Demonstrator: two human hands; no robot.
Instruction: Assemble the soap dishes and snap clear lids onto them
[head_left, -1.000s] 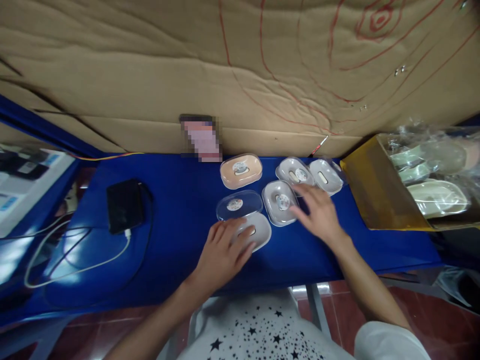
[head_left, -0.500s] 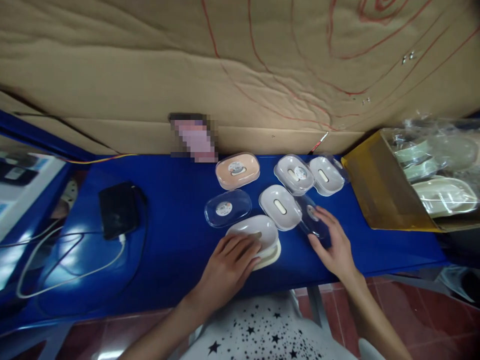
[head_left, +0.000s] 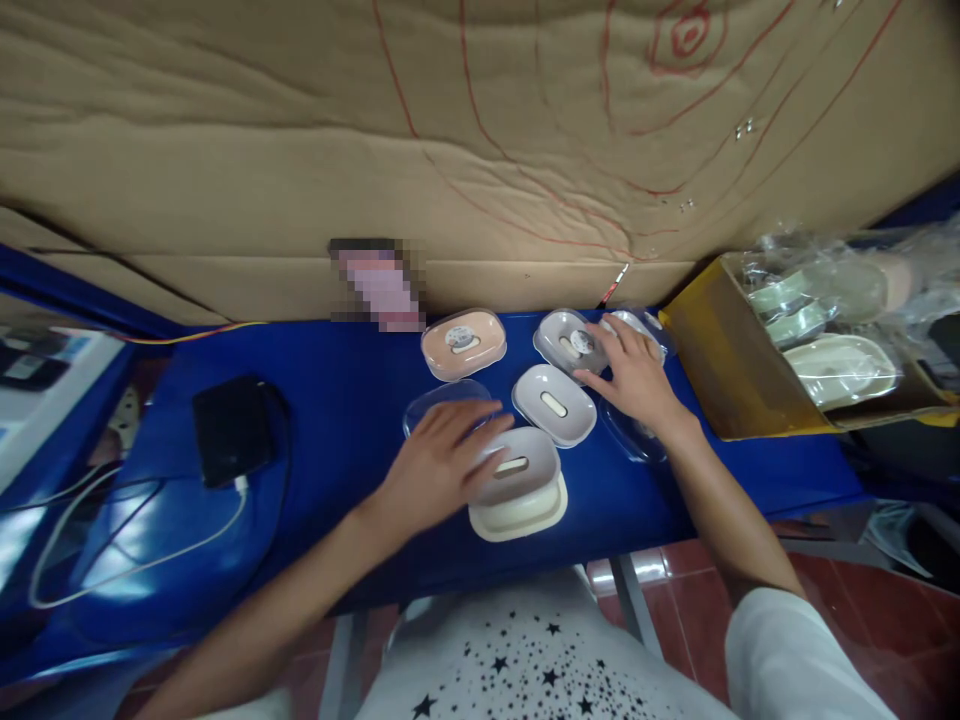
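Observation:
My left hand hovers with fingers outstretched over a clear lid and the left edge of a grey soap dish. Under that dish sits a cream tray, partly covered by it. My right hand has its fingers spread at a grey soap dish with a stickered clear lid; contact is unclear. Behind those fingers another pale soap dish is partly hidden. An uncovered grey soap dish lies between the hands, and a second clear lid lies below my right wrist.
A peach soap dish with a clear lid lies at the back. On the right stands a cardboard box of plastic-wrapped dishes. A black device with cables is on the left. Brown paper rises behind the blue table.
My left hand has lifted off the grey soap dish and shifted left and away from me. My right hand has left the clear lid and reached farther back to the lidded dish.

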